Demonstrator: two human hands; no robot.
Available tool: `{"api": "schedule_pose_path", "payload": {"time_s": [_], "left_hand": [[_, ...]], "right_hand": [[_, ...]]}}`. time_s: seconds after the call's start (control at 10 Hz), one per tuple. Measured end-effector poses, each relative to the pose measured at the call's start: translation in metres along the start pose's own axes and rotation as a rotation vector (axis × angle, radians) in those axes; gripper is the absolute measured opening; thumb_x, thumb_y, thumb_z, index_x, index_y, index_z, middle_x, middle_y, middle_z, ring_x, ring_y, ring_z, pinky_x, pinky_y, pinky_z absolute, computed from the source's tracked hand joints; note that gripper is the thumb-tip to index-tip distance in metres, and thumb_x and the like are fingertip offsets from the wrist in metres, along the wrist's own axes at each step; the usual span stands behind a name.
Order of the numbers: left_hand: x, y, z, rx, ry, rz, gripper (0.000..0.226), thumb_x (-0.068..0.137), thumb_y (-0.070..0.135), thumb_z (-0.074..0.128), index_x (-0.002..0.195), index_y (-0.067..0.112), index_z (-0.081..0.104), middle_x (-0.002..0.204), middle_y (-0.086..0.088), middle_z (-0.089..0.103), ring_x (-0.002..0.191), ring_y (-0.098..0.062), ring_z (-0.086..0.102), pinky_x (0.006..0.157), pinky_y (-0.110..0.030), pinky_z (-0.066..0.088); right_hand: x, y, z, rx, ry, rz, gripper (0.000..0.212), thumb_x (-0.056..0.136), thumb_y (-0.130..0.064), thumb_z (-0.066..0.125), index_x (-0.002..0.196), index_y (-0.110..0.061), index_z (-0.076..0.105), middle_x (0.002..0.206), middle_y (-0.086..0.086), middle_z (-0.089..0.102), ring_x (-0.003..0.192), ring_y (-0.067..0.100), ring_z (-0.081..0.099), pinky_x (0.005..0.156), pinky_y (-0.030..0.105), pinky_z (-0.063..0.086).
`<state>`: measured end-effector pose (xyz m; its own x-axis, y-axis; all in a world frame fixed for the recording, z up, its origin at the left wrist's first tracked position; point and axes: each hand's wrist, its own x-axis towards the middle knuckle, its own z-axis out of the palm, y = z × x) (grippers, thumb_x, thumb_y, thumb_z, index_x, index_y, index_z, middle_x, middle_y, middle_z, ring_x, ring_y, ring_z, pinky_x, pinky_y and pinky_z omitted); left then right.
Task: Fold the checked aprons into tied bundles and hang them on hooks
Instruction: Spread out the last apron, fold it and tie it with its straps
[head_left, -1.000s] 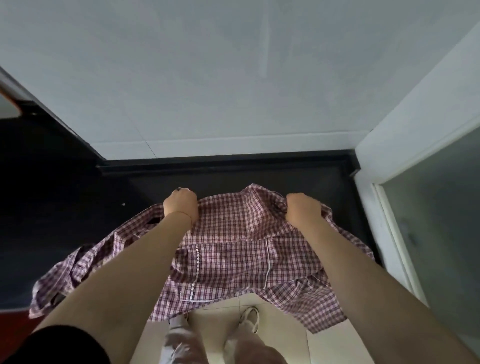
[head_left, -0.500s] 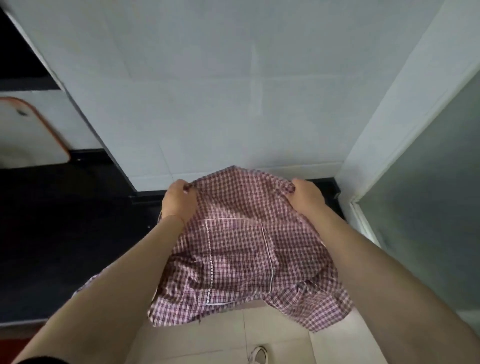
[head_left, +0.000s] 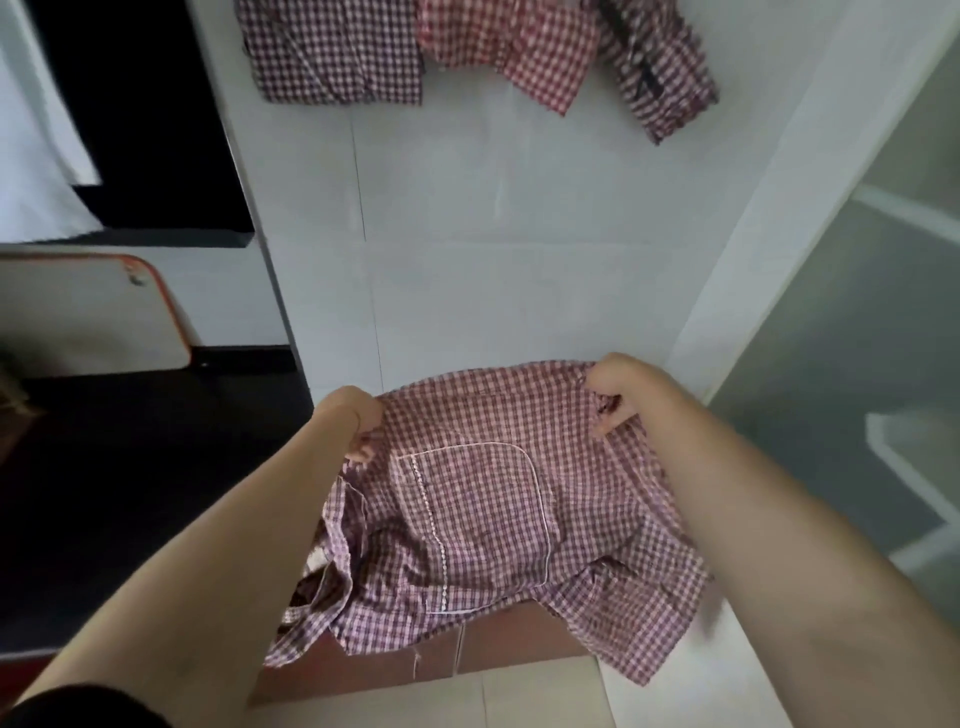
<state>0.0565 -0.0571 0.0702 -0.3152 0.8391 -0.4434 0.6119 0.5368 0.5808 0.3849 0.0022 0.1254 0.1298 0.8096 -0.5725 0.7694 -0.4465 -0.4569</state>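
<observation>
So the checked apron (head_left: 483, 514) hangs pocket-out in front of the white tiled wall (head_left: 519, 234), left hand (head_left: 353, 421) and right hand (head_left: 615, 389) both gripping its top edge, three more checked aprons (head_left: 467, 47) hanging above.

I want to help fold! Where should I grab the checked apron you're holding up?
Grab the apron by its top edge, reaching from above at the two corners, where the left hand and right hand grip it now. Held there, the cloth hangs flat with the pocket facing you.
</observation>
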Motion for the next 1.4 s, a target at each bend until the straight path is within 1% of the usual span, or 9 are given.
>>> {"api": "schedule_pose_path", "payload": {"time_s": [0.2, 0.3, 0.4, 0.5, 0.7, 0.9, 1.1, 1.2, 1.4], "left_hand": [[-0.024, 0.033, -0.043, -0.706, 0.118, 0.155, 0.039, 0.102, 0.008, 0.039, 0.140, 0.001, 0.048, 0.134, -0.014, 0.057, 0.073, -0.013, 0.057, 0.077, -0.037, 0.058], [-0.061, 0.064, -0.079, -0.679, 0.438, 0.351, 0.048, 0.102, 0.013, 0.032, 0.148, 0.019, 0.042, 0.140, 0.002, 0.046, 0.073, -0.009, 0.055, 0.067, -0.023, 0.055], [-0.088, 0.086, -0.108, -0.625, 0.609, 0.533, 0.057, 0.100, 0.005, 0.030, 0.154, 0.023, 0.032, 0.164, -0.003, 0.015, 0.137, -0.024, 0.040, 0.095, -0.008, 0.038], [-0.099, 0.092, -0.118, -0.534, 0.669, 0.575, 0.056, 0.099, 0.006, 0.031, 0.153, 0.021, 0.036, 0.166, -0.004, 0.010, 0.147, -0.022, 0.023, 0.105, -0.012, 0.023], [-0.055, 0.037, -0.072, 0.005, 0.579, 0.383, 0.029, 0.099, 0.022, 0.046, 0.105, 0.001, 0.065, 0.111, -0.020, 0.061, 0.092, -0.034, 0.061, 0.084, -0.043, 0.055], [-0.021, -0.058, 0.028, 0.810, 0.036, 0.215, 0.036, 0.094, 0.029, 0.053, 0.120, 0.008, 0.067, 0.116, -0.008, 0.067, 0.107, -0.025, 0.063, 0.092, -0.032, 0.052], [-0.030, -0.101, 0.105, 0.822, -0.522, -0.026, 0.041, 0.098, 0.016, 0.060, 0.136, 0.000, 0.055, 0.135, -0.004, 0.057, 0.120, -0.021, 0.057, 0.083, -0.015, 0.048], [-0.034, -0.092, 0.099, 0.970, -0.715, -0.178, 0.047, 0.093, 0.029, 0.068, 0.132, 0.004, 0.061, 0.127, -0.010, 0.063, 0.120, -0.025, 0.059, 0.102, -0.032, 0.047], [0.022, -0.060, 0.076, 0.791, -0.183, 0.032, 0.013, 0.089, 0.009, 0.057, 0.085, 0.007, 0.069, 0.074, -0.001, 0.061, 0.067, -0.013, 0.059, 0.062, -0.025, 0.047]], "right_hand": [[-0.036, -0.039, -0.018, 0.386, 0.286, -0.214, 0.021, 0.096, -0.012, 0.050, 0.107, -0.001, 0.065, 0.110, 0.019, 0.069, 0.094, 0.030, 0.066, 0.091, 0.045, 0.057], [-0.065, -0.066, -0.051, 0.154, 0.737, -0.510, 0.028, 0.091, -0.019, 0.043, 0.103, -0.009, 0.066, 0.117, 0.019, 0.064, 0.112, 0.035, 0.061, 0.091, 0.038, 0.045], [-0.090, -0.070, -0.074, 0.084, 0.954, -0.729, 0.040, 0.088, -0.015, 0.055, 0.128, -0.015, 0.058, 0.150, 0.015, 0.039, 0.140, 0.032, 0.036, 0.112, 0.047, 0.034], [-0.103, -0.068, -0.084, 0.014, 1.068, -0.799, 0.044, 0.083, -0.021, 0.067, 0.126, -0.015, 0.059, 0.148, 0.012, 0.041, 0.136, 0.032, 0.041, 0.111, 0.050, 0.035], [-0.088, -0.035, -0.042, -0.167, 0.649, -0.507, 0.028, 0.080, -0.035, 0.074, 0.076, -0.009, 0.065, 0.082, 0.008, 0.065, 0.089, 0.031, 0.067, 0.074, 0.032, 0.049], [-0.021, 0.040, 0.055, -0.704, 0.102, -0.115, 0.041, 0.066, -0.035, 0.076, 0.100, -0.014, 0.072, 0.104, 0.011, 0.068, 0.089, 0.027, 0.066, 0.084, 0.032, 0.055], [0.010, 0.101, 0.132, -0.884, -0.423, 0.154, 0.020, 0.079, -0.020, 0.073, 0.091, -0.007, 0.064, 0.095, 0.011, 0.062, 0.096, 0.027, 0.062, 0.085, 0.034, 0.052], [0.004, 0.089, 0.124, -0.922, -0.610, 0.323, 0.067, 0.086, -0.032, 0.075, 0.142, -0.008, 0.047, 0.140, 0.017, 0.051, 0.128, 0.033, 0.051, 0.106, 0.040, 0.043], [0.055, 0.062, 0.095, -0.802, -0.245, 0.048, 0.025, 0.081, -0.019, 0.067, 0.098, -0.001, 0.071, 0.089, 0.009, 0.067, 0.070, 0.021, 0.065, 0.071, 0.033, 0.055]]}}
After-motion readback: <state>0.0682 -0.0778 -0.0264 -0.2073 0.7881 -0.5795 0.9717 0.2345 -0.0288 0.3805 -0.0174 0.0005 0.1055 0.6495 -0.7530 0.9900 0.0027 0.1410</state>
